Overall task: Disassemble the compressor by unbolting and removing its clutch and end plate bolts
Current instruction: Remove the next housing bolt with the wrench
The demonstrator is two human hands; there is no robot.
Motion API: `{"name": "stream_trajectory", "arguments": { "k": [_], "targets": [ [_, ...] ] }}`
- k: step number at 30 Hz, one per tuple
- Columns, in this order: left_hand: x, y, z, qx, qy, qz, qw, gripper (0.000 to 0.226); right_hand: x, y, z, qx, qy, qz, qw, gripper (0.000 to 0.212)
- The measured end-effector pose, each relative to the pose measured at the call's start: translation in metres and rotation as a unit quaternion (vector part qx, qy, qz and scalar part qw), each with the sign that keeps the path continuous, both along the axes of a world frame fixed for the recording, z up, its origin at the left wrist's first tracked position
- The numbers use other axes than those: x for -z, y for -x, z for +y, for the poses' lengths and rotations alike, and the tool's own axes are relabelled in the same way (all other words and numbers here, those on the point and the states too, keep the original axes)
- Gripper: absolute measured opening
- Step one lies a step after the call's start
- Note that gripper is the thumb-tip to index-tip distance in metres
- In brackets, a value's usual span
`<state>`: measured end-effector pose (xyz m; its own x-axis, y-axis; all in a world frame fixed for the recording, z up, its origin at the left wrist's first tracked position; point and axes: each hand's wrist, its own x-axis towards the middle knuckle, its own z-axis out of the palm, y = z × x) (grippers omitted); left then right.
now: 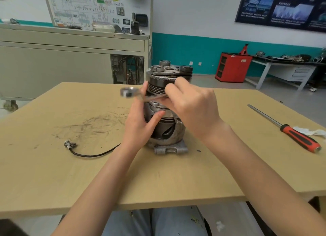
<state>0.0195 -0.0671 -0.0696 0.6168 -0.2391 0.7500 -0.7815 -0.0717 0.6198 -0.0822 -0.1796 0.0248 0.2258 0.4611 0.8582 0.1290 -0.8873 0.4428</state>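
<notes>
Right hand (194, 108) gripped the blurred wrench (128, 92) before the compressor (167, 131); left hand (139, 128) rested straight-fingered on it. Screwdriver (296, 135) lay well right, cable (91, 154) left.

The compressor (174, 128) is grey, its pulley (158, 84) black and ribbed. At its three o'clock, a red-and-black-handled screwdriver (284, 128) lies on the tan table (53, 165).

Bright, even indoor light, seemingly from overhead, leaves only faint soft shadows on the table (53, 165). Motion blur smears the wrench (128, 92) and the right hand (192, 108). Wide-angle distortion bends straight lines near the edges.
</notes>
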Motion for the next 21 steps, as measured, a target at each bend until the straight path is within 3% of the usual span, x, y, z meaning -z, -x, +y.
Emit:
{"name": "stream_trajectory", "arguments": {
  "k": [3, 5, 7, 8, 9, 11, 12, 13, 14, 15, 17, 19, 21],
  "targets": [
    [-0.001, 0.001, -0.001, 0.026, 0.014, 0.011, 0.999, 0.077, 0.015, -0.003, -0.001, 0.015, 0.045, -0.043, 0.998, 0.028],
    [-0.002, 0.000, -0.001, 0.038, 0.021, 0.010, 0.999, 0.076, 0.020, -0.004, -0.009, -0.019, 0.027, -0.049, 0.998, 0.026],
    [0.000, -0.001, 0.000, 0.025, 0.014, 0.007, 1.000, 0.075, 0.027, -0.002, -0.021, -0.128, -0.105, -0.021, 0.986, 0.029],
    [0.000, -0.001, 0.001, 0.016, 0.009, 0.006, 1.000, 0.074, 0.030, 0.000, -0.027, -0.216, -0.238, 0.011, 0.947, 0.031],
    [0.001, -0.001, 0.001, 0.010, 0.006, 0.006, 1.000, 0.074, 0.032, 0.002, -0.030, -0.309, -0.402, 0.056, 0.860, 0.032],
    [0.000, 0.000, 0.001, 0.008, 0.005, 0.005, 1.000, 0.073, 0.034, -0.001, -0.041, -0.456, -0.654, 0.143, 0.586, 0.035],
    [0.000, 0.000, 0.001, 0.008, 0.005, 0.004, 1.000, 0.073, 0.032, -0.006, -0.050, -0.492, -0.714, 0.182, 0.464, 0.035],
    [0.000, 0.000, 0.001, 0.008, 0.004, 0.002, 1.000, 0.073, 0.030, -0.011, -0.059, -0.503, -0.743, 0.219, 0.383, 0.035],
    [0.000, 0.000, 0.001, 0.009, 0.003, 0.002, 1.000, 0.073, 0.028, -0.015, -0.066, -0.504, -0.754, 0.250, 0.339, 0.034],
    [-0.001, 0.000, 0.001, 0.010, 0.004, 0.004, 1.000, 0.073, 0.026, -0.020, -0.070, -0.503, -0.755, 0.275, 0.319, 0.033],
    [0.000, 0.000, 0.002, 0.014, 0.008, 0.007, 1.000, 0.072, 0.022, -0.029, -0.073, -0.500, -0.751, 0.287, 0.322, 0.035],
    [0.000, -0.001, 0.002, 0.018, 0.011, 0.009, 1.000, 0.072, 0.014, -0.032, -0.075, -0.490, -0.754, 0.242, 0.364, 0.040],
    [0.000, -0.002, 0.002, 0.022, 0.010, 0.011, 1.000, 0.072, 0.004, -0.026, -0.075, -0.461, -0.748, 0.178, 0.444, 0.043]
  ]
}}
